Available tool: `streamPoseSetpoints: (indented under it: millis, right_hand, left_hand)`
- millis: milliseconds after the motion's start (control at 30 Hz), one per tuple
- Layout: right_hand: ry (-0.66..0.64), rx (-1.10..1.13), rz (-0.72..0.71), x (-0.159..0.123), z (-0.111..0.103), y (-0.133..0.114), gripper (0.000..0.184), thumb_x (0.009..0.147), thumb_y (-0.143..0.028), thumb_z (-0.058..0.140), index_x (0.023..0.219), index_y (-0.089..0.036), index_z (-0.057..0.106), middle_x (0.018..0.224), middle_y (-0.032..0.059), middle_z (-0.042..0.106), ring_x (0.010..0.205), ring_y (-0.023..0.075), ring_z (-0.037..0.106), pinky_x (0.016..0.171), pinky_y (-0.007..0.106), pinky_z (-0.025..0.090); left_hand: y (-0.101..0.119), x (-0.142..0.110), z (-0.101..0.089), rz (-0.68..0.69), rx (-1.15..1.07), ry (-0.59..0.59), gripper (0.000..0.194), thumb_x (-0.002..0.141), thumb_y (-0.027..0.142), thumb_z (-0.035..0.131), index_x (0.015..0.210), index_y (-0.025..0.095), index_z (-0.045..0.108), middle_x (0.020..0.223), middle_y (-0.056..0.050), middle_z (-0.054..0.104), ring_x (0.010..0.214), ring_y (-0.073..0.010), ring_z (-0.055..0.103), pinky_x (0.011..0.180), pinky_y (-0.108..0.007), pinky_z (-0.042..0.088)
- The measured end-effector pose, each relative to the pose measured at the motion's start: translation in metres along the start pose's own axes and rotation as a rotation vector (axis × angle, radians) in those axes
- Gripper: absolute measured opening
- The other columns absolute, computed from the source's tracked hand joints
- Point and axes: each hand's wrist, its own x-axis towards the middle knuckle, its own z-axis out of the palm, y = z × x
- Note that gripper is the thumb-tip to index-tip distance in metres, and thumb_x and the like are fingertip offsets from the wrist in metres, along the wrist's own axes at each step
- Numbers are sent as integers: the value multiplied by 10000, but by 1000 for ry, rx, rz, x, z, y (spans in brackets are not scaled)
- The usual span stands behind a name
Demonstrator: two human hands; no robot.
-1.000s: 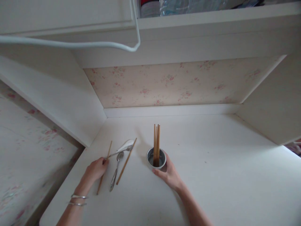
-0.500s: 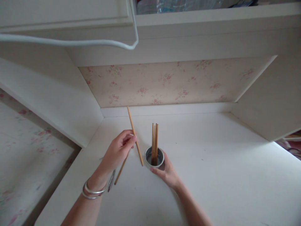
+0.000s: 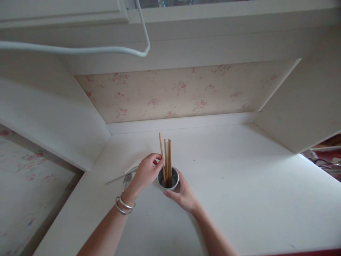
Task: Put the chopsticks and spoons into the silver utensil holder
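My left hand (image 3: pixel 149 170) pinches a wooden chopstick (image 3: pixel 161 146), whose lower end is inside a round metal cup (image 3: pixel 159 182). Several more chopsticks (image 3: pixel 169 153) stand upright in the cup, just right of the held one. Wrapped around the cup's right side, my right hand (image 3: pixel 185 195) has its thumb at the front of the rim. Beside my left wrist, a metal spoon (image 3: pixel 128 178) and a thin long utensil (image 3: pixel 117 178) lie on the white surface, partly hidden by my hand and forearm.
The white countertop (image 3: pixel 239 185) is bounded by side panels and a floral-papered back wall (image 3: pixel 181 96). Overhead hangs a white cable (image 3: pixel 93 50) below a cabinet door (image 3: pixel 61 12). A shelf (image 3: pixel 226 12) with clear items runs along the top.
My left hand has moved right with the chopstick, lowering its end into the cup. More of the spoon and thin utensil shows. The view has shifted slightly.
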Motion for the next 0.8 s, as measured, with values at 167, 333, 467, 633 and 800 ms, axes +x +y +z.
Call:
streamPoseSetpoints:
  millis: [167,333,467,633,800]
  right_hand:
    - [-18,-18,2,0,-1,-1,812,731,-341,802,1422,-261,382,1419,107,518,1305,305,481,1105,508,356]
    - [-14,-33,-10,0,-2,0,815,727,-349,803,1422,-250,390,1412,115,523,1297,311,488,1095,510,363]
    - [-8,-34,-10,0,-1,-2,811,727,-342,804,1419,-256,391,1413,114,523,1298,309,489,1097,516,366]
    - [-13,-19,-20,-1,-1,-3,799,728,-336,806,1412,-257,400,1409,108,532,1296,307,496,1096,515,375]
    - [-17,11,-3,-1,0,-5,782,744,-413,793,1412,-277,411,1409,93,542,1301,312,496,1108,527,358]
  left_hand:
    - [-2,-5,7,20,57,-35,274,900,399,509,983,187,661,983,-67,714,800,-172,655,740,-279,505]
    - [-2,-7,9,32,51,-32,307,907,430,509,978,174,661,946,-66,709,805,-181,652,756,-292,505]
    - [-2,-6,10,34,13,-49,308,918,433,488,907,183,668,918,-58,704,806,-183,645,780,-305,500]
    - [-11,-15,10,-51,-178,-45,392,887,504,536,1082,180,638,1063,-80,686,881,-190,649,799,-317,521]
    - [-28,-49,19,-72,-509,-114,686,807,499,670,1387,223,427,1415,-121,505,1288,-256,494,1061,-380,419]
